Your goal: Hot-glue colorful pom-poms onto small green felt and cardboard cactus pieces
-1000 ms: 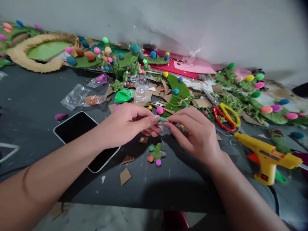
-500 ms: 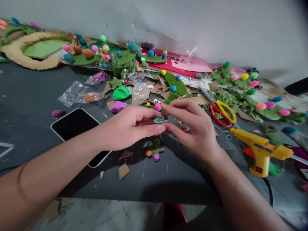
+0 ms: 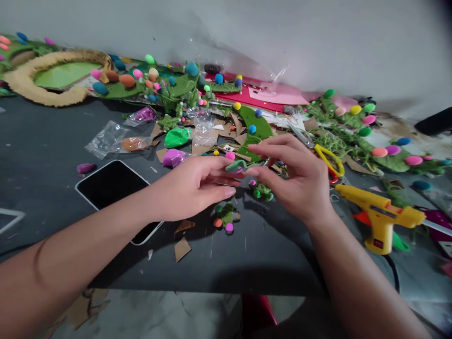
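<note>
A small curled green piece (image 3: 236, 165), soft like clay or felt, rests at the fingertips of my left hand (image 3: 192, 188). Those fingers are bent around it, with the thumb a little below. My right hand (image 3: 296, 176) is close on the other side; its thumb tip meets the piece's right end while the index finger stands apart above. Just under my right fingers lies a green cluster with small balls (image 3: 261, 190). Nearer me on the table is another cluster with orange and pink balls (image 3: 228, 219).
A phone (image 3: 113, 183) lies under my left forearm. The yellow glue gun (image 3: 381, 216) and the scissors (image 3: 330, 160) are to the right. Bagged clay (image 3: 176, 137), a straw-coloured ring (image 3: 45, 96) and cardboard scraps (image 3: 182, 249) are also on the table.
My right hand has drawn slightly right, its index finger lifting from the thumb. The green piece now looks flatter and turned. The cluster beneath my right fingers shows more.
</note>
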A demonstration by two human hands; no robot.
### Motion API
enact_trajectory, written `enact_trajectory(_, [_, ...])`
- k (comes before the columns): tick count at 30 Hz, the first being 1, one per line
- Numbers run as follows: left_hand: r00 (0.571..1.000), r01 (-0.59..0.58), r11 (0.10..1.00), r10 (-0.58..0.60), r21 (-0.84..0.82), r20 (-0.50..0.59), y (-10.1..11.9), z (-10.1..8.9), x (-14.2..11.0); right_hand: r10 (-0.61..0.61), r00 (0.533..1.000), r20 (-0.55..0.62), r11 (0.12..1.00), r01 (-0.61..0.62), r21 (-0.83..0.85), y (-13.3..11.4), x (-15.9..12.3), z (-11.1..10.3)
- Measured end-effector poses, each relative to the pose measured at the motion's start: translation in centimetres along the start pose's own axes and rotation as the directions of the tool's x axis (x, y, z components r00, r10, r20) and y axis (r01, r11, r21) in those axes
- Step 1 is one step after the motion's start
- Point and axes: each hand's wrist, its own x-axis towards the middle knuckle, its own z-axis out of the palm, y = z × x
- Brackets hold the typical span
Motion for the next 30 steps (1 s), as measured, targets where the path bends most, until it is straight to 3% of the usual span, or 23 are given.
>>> enact_trajectory(5, [0.998, -0.037, 0.999, 0.036, 0.027, 0.047, 0.3, 0.1, -0.1, -0.063, 0.995, 0.077, 0.998, 0.064, -0.008, -0.5, -0.6, 1.4])
enact_trajectory(10, [0.996, -0.054, 0.995, 0.059, 0.085, -0.067, -0.1, 0.0, -0.1, -0.07, 0.995, 0.072, 0.997, 0.068, 0.029, -1.1, -0.9, 2.1])
enact_trajectory(13, [0.999, 0.038, 0.979, -0.037, -0.2, 0.009, -0.4, -0.3, 0.0, 0.038, 0.999, 0.024, 0.998, -0.04, 0.05, -1.2, -0.5, 1.5])
enact_trajectory(15, [0.986, 0.15, 0.88, -0.098, -0.451, 0.138, -0.4, -0.7, 0.1, 0.115, 0.991, -0.064, 0.99, -0.109, 0.095, -1.1, -0.1, 0.9])
enact_trajectory(17, [0.962, 0.251, 0.762, -0.125, -0.597, 0.244, -0.2, -1.3, 0.1, 0.168, 0.976, -0.139, 0.977, -0.147, 0.152, -0.8, 0.2, 0.2])
enact_trajectory(19, [0.946, 0.307, 0.698, -0.152, -0.647, 0.285, 0.1, -1.7, 0.2, 0.191, 0.971, -0.141, 0.968, -0.163, 0.189, -0.6, 0.3, -0.2])
enact_trajectory(23, [0.945, 0.316, 0.65, -0.15, -0.691, 0.291, 0.6, -1.4, 0.1, 0.141, 0.99, -0.01, 0.975, -0.137, 0.174, -0.7, 0.1, 0.2])
enact_trajectory(26, [0.95, 0.293, 0.657, -0.116, -0.695, 0.29, 0.7, -1.0, 0.0, 0.104, 0.992, 0.07, 0.988, -0.111, 0.109, -1.1, -0.2, 0.8])
enact_trajectory(30, [0.95, 0.295, 0.677, -0.129, -0.674, 0.286, 0.6, -1.1, 0.1, 0.171, 0.985, 0.037, 0.967, -0.175, 0.183, -1.1, -0.2, 1.0])
